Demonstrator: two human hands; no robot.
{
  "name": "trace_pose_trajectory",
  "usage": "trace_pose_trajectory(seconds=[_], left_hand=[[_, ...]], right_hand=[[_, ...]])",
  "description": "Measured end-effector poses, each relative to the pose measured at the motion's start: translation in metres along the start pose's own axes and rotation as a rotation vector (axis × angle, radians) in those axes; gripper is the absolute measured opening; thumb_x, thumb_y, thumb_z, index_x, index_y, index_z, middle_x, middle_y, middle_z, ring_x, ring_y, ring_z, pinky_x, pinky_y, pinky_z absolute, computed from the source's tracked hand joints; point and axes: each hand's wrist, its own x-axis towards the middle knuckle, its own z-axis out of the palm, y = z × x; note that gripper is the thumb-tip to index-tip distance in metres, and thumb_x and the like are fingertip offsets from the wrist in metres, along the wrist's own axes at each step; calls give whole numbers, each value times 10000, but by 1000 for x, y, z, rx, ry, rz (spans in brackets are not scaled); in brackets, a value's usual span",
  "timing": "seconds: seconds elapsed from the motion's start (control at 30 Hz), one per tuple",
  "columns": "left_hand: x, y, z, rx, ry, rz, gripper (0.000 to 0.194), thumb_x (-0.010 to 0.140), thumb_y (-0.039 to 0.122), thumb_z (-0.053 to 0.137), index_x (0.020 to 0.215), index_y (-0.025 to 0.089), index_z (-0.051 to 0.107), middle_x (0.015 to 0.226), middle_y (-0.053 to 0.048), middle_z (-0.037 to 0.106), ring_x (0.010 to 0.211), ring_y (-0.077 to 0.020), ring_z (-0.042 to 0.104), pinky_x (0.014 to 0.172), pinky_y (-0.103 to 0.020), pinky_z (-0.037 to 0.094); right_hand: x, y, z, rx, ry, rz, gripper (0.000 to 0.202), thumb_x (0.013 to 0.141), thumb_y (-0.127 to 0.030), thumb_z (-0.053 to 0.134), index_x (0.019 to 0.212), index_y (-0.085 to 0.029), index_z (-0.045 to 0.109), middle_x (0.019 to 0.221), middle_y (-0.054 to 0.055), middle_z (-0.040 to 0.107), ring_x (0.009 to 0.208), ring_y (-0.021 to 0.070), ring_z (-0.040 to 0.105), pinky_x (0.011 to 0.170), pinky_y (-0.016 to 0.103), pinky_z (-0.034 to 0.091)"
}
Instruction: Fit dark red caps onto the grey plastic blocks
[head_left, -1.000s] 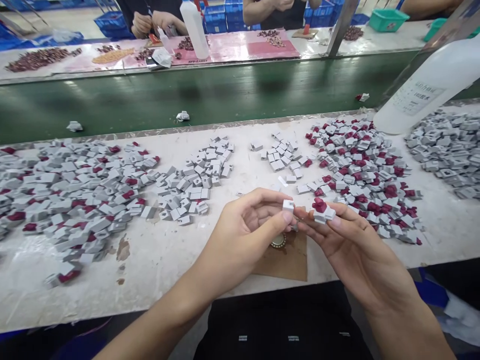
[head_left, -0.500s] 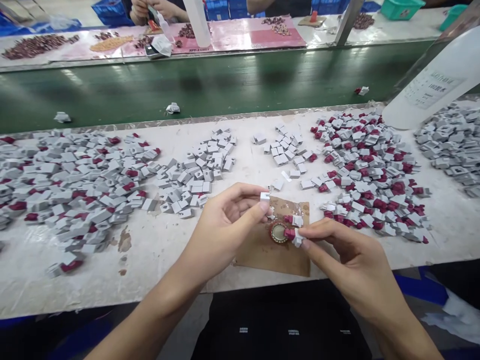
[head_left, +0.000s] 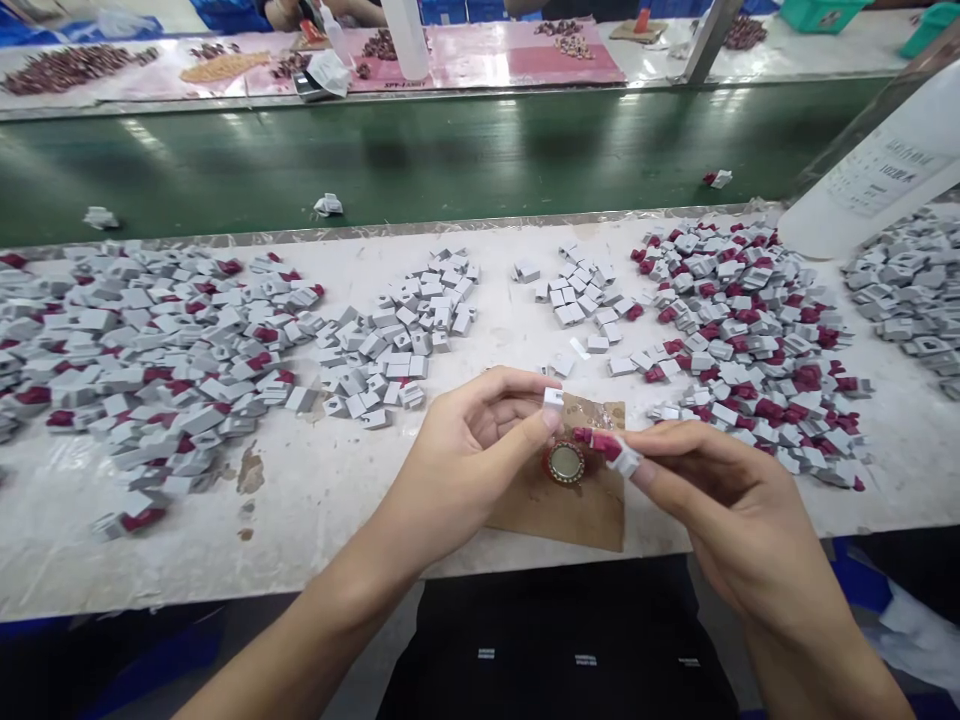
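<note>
A small grey plastic block (head_left: 553, 398) is pinched between the thumb and forefinger of my left hand (head_left: 480, 450). My right hand (head_left: 720, 490) grips a grey and dark-red plastic piece (head_left: 616, 452) by its grey end, with the red end pointing left. Below and between the hands lies a bottle cap (head_left: 565, 462) on a sheet of brown cardboard (head_left: 577, 520). Another dark-red bit (head_left: 583, 435) shows just behind the held piece, partly covered by it. What the cap holds I cannot make out.
Grey and red pieces are heaped on the left (head_left: 150, 370) and right (head_left: 750, 340) of the table. Loose grey blocks (head_left: 397, 350) lie between. A white bottle (head_left: 862, 180) leans at the right. Beyond runs a green conveyor belt (head_left: 450, 150) with a few pieces on it.
My right hand has lifted its piece up and right, away from the bottle cap. The left hand still holds its grey block and sits slightly farther right in view.
</note>
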Motion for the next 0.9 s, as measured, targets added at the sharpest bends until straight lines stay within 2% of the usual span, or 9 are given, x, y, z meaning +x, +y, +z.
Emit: trace_pose_trajectory(seconds=[0.07, 0.17, 0.27, 0.33, 0.7, 0.8, 0.9], left_hand=[[0, 1, 5, -44, -23, -9, 193, 971, 286, 898, 1123, 206, 812, 982, -53, 867, 955, -255, 852, 858, -343, 711], [0, 3, 13, -81, -69, -16, 176, 1001, 275, 865, 1147, 197, 805, 995, -61, 873, 950, -253, 856, 873, -352, 715], [-1, 1, 19, -121, -104, -16, 192, 1015, 277, 863, 1164, 176, 795, 1018, -74, 875, 972, -245, 857, 904, -341, 713], [-2, -1, 20, -145, -117, -12, 199, 1021, 275, 865, 1170, 165, 793, 1031, -79, 875, 975, -232, 855, 905, -320, 711], [-3, 1, 21, -151, -140, -32, 200, 1031, 269, 864, 1173, 149, 791, 1016, -77, 871, 950, -207, 845, 869, -278, 704], [-3, 1, 20, -135, -152, -26, 161, 1042, 262, 849, 1163, 165, 802, 1039, -73, 874, 970, -213, 847, 873, -283, 705], [-3, 0, 18, -69, -165, 11, 108, 1052, 259, 831, 1138, 195, 832, 1082, -65, 873, 1024, -224, 846, 909, -296, 702]], right_hand=[[6, -3, 2, 194, 12, 46, 68, 955, -361, 944, 1019, -355, 920, 1063, 8, 916, 1035, 247, 888, 951, 358, 735], [14, -7, 7, 377, -11, 129, 94, 920, -392, 971, 981, -367, 905, 1045, -14, 932, 1069, 276, 905, 1028, 456, 739], [17, -9, 10, 400, -11, 163, 145, 883, -416, 993, 962, -360, 885, 1012, -15, 933, 1012, 307, 917, 1008, 546, 750], [17, -9, 10, 389, 14, 166, 178, 867, -432, 1002, 958, -342, 880, 1015, 5, 932, 999, 323, 917, 981, 554, 760], [16, -4, 11, 416, -2, 103, 75, 929, -303, 972, 993, -292, 933, 1037, 29, 930, 902, 241, 913, 900, 365, 777], [15, -2, 11, 340, 13, 55, 72, 937, -306, 970, 1002, -297, 939, 1036, 35, 925, 932, 232, 906, 897, 324, 763], [16, -1, 9, 212, -5, -9, 70, 949, -293, 964, 1011, -317, 943, 1004, 29, 911, 920, 191, 889, 830, 226, 727]])
